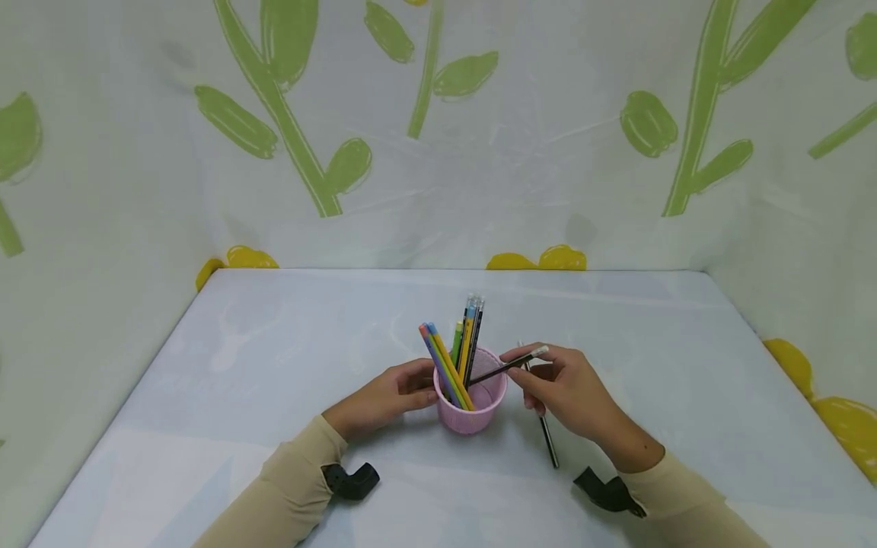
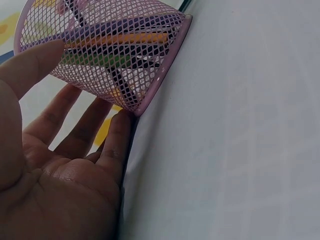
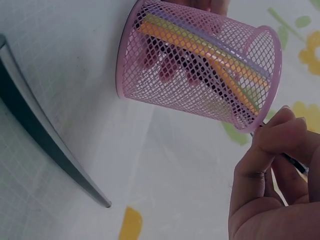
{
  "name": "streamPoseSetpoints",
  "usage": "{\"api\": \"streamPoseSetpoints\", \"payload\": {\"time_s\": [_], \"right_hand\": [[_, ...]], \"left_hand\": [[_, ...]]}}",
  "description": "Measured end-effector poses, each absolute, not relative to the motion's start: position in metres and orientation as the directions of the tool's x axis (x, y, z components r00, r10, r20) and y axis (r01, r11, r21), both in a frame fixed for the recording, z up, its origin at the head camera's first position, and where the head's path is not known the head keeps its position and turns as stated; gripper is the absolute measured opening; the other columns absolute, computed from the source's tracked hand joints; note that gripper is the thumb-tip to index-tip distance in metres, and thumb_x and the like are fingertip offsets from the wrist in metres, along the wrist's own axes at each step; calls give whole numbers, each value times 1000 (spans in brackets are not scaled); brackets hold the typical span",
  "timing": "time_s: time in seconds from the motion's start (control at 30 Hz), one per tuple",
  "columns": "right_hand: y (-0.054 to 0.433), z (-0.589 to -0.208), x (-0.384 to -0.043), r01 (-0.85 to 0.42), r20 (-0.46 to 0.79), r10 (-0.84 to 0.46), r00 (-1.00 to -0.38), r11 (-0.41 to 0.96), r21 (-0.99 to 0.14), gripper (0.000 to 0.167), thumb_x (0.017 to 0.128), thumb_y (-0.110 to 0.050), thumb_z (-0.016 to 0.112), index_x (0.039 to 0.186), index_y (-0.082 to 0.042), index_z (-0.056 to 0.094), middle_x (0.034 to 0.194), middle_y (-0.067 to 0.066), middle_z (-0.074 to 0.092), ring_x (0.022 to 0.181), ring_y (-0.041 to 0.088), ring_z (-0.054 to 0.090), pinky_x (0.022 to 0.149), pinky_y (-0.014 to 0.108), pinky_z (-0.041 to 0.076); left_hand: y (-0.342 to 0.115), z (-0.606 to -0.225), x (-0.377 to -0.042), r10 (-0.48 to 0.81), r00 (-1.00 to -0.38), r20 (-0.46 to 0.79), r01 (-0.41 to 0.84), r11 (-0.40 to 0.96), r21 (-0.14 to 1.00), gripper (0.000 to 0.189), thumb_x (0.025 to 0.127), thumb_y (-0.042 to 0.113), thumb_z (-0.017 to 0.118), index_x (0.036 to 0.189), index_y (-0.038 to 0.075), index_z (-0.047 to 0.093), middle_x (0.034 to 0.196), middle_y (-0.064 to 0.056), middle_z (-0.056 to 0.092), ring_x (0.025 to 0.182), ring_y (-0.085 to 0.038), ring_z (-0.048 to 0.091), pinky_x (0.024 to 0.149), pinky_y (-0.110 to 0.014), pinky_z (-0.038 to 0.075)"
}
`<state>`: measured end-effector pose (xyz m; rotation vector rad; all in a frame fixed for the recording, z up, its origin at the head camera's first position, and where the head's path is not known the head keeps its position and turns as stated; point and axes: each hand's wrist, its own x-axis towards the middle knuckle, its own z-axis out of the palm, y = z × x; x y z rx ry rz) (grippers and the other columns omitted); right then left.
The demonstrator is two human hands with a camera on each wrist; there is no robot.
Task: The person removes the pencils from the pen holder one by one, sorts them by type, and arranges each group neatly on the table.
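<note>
A pink mesh pen holder (image 1: 466, 420) stands upright on the table, with several coloured pencils (image 1: 445, 369) and several black ones leaning in it. My left hand (image 1: 387, 392) holds the holder's left side, thumb in front and fingers curving behind; the left wrist view shows its fingertips against the mesh near the base. My right hand (image 1: 569, 384), at the holder's right, pinches a black pencil (image 1: 524, 359) between thumb and fingers. This pencil slants over the rim, its lower end inside and its pale end up to the right.
Another dark pencil (image 1: 550, 445) lies on the white table (image 1: 274, 320) beneath my right hand; it looms large in the right wrist view. Behind the table rises a pale backdrop (image 1: 534, 183) with green leaf prints. Black wrist mounts (image 1: 351, 482) stick out from both sleeves.
</note>
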<state>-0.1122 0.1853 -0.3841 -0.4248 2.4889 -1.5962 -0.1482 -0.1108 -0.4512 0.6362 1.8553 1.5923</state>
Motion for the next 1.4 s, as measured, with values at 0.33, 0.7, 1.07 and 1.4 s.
{"api": "streamPoseSetpoints", "payload": {"time_s": [0.33, 0.7, 1.07, 1.4], "right_hand": [[185, -382, -112, -210, 91, -296, -951, 400, -892, 17, 97, -12, 66, 113, -7, 67, 80, 12, 66, 56, 14, 61, 52, 33, 55], [188, -371, -111, -413, 370, -288, -883, 106, -905, 18, 105, 2, 40, 121, 8, 47, 115, 17, 64, 108, 15, 67, 86, 30, 60], [195, -350, -106, -582, 600, -115, -792, -153, -798, 26, 105, 6, 29, 129, 8, 38, 103, 16, 64, 93, 24, 68, 79, 31, 61], [201, -353, -109, -447, 445, -51, -894, 24, -894, 39, 109, -8, 35, 148, -5, 36, 82, 7, 67, 68, 20, 71, 52, 31, 58]], "left_hand": [[-110, -450, -149, 703, -698, -136, -40, 151, 988, 56, 101, 29, 61, 149, 7, 42, 148, -13, 52, 139, -29, 48, 112, -36, 44], [-110, -448, -148, 692, -705, -154, -40, 178, 983, 54, 101, 29, 60, 148, 9, 43, 148, -11, 52, 139, -28, 48, 114, -41, 42], [-110, -451, -149, 701, -699, -142, -38, 162, 986, 51, 102, 29, 60, 147, 9, 44, 146, -11, 53, 138, -26, 49, 113, -38, 43], [-112, -451, -150, 692, -702, -168, -51, 186, 981, 55, 101, 32, 61, 148, 12, 43, 146, -8, 53, 137, -24, 49, 113, -38, 44]]}}
